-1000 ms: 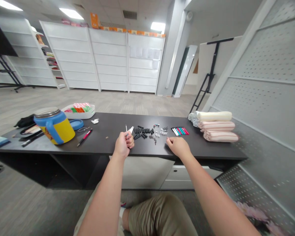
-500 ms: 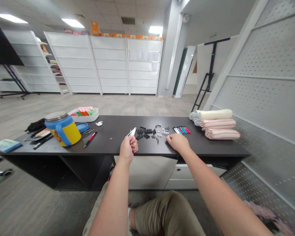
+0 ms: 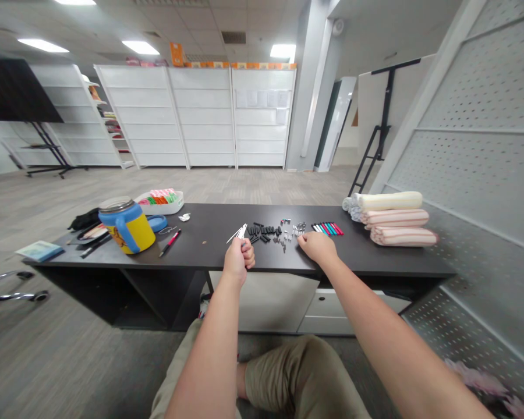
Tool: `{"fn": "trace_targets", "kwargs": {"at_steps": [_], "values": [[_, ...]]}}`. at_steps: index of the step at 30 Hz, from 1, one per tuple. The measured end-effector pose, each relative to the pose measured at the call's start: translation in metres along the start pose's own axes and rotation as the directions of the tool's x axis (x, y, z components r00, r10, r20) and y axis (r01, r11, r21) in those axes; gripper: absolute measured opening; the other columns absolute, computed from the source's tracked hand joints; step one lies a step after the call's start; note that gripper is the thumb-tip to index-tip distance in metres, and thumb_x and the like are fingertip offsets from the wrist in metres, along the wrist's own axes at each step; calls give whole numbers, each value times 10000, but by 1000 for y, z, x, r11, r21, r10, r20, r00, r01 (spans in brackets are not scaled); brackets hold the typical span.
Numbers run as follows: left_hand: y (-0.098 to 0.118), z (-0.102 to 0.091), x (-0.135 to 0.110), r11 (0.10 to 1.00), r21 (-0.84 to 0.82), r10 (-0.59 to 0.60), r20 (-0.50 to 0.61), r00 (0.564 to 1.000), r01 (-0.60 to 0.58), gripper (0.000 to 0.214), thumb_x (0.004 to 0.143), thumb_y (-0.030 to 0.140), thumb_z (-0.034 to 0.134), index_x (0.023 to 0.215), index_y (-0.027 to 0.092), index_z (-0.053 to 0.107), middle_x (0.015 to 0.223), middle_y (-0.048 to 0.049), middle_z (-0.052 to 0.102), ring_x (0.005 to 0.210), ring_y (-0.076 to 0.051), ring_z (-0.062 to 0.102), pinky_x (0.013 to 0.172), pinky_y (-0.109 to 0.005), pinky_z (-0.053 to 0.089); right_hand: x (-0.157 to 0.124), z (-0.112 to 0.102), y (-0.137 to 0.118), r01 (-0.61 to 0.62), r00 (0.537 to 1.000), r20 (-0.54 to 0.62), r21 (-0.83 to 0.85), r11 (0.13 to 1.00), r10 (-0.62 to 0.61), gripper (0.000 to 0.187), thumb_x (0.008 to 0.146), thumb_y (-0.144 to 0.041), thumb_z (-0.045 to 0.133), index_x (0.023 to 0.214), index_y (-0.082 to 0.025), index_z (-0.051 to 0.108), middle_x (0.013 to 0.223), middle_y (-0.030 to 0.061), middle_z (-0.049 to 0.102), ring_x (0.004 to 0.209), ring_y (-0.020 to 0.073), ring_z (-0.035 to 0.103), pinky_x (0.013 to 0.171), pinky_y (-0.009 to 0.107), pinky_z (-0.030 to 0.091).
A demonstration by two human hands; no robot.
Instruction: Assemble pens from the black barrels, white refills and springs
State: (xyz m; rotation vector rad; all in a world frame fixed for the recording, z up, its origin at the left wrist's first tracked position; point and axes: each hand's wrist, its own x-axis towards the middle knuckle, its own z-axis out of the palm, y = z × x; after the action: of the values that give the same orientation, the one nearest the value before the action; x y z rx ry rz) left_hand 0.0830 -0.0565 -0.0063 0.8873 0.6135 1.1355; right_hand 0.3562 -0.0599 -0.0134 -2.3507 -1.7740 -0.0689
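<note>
My left hand (image 3: 239,259) is closed in a fist over the front of the dark table (image 3: 192,247); what its fingers hold, if anything, is hidden. Thin white sticks (image 3: 241,231) show just beyond its knuckles. Between my hands lies a cluster of short black tubes (image 3: 268,230), with small grey pieces (image 3: 282,244) in front. My right hand (image 3: 318,248) rests low at the table, fingers curled and pinched together, beside small clear and silvery parts (image 3: 297,228). Its fingertips' contents cannot be made out. Behind it, a row of white, teal, red and black pen-like sticks (image 3: 327,228) lies side by side.
Rolled towels (image 3: 397,218) are stacked at the right, near a perforated panel (image 3: 475,151). Leftward stand a blue and yellow mug (image 3: 131,230), a blue lid (image 3: 157,223), a red-black pen (image 3: 170,242) and a white tray (image 3: 174,203) of colourful packets.
The whole view has shifted a little, so the table's things appear farther right. My left hand has moved slightly right, towards the black tubes. Both hands remain closed.
</note>
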Motion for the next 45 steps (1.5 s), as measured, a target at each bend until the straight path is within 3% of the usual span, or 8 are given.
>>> {"fn": "trace_targets", "kwargs": {"at_steps": [10, 19, 32, 36, 39, 45], "values": [[-5, 3, 6, 984, 177, -31, -8, 999, 32, 280, 813, 388, 458, 659, 258, 265, 497, 111, 171, 406, -68, 82, 395, -214, 153, -5, 2, 2, 22, 998, -57, 40, 999, -19, 467, 1034, -447, 417, 867, -222, 791, 930, 138, 775, 866, 256, 703, 720, 301, 460], [-1, -5, 30, 894, 445, -84, 58, 995, 49, 177, 733, 282, 536, 649, 228, 390, 482, 92, 283, 431, -57, 147, 426, -204, 94, -5, 8, 6, 42, 987, -161, 96, 995, -26, 316, 1028, -425, 496, 1237, -223, 620, 934, 94, 762, 845, 247, 704, 690, 298, 413], [-1, -16, 27, 911, 413, -54, 136, 989, -7, 224, 793, 387, 490, 674, 225, 392, 539, 87, 280, 446, -67, 190, 460, -212, 221, -4, 5, 6, 53, 986, -163, 167, 984, -26, 354, 993, -344, 531, 1318, -209, 564, 943, 96, 755, 824, 249, 691, 663, 302, 368], [0, -19, 27, 928, 370, -8, 120, 993, -37, 224, 797, 414, 437, 690, 234, 357, 547, 97, 236, 441, -72, 162, 471, -220, 253, -10, 2, 6, 201, 976, -135, 238, 950, -172, 318, 984, -344, 540, 1268, -220, 613, 835, 49, 725, 741, 212, 653, 652, 287, 357], [0, -18, 27, 917, 395, 7, 114, 993, -52, 211, 794, 407, 432, 695, 236, 356, 549, 96, 242, 443, -78, 168, 475, -224, 258, -13, 3, 6, 337, 942, -103, 280, 899, -321, 297, 982, -443, 578, 1184, -246, 671, 749, -3, 678, 699, 180, 623, 650, 270, 356], [-8, -12, 25, 812, 578, -3, 135, 991, -76, 178, 788, 348, 501, 677, 220, 447, 552, 63, 363, 482, -97, 245, 488, -238, 198, -12, 8, 2, 506, 858, -99, 333, 796, -504, 363, 946, -543, 645, 1174, -275, 730, 740, -31, 628, 679, 152, 573, 665, 260, 349]]}}
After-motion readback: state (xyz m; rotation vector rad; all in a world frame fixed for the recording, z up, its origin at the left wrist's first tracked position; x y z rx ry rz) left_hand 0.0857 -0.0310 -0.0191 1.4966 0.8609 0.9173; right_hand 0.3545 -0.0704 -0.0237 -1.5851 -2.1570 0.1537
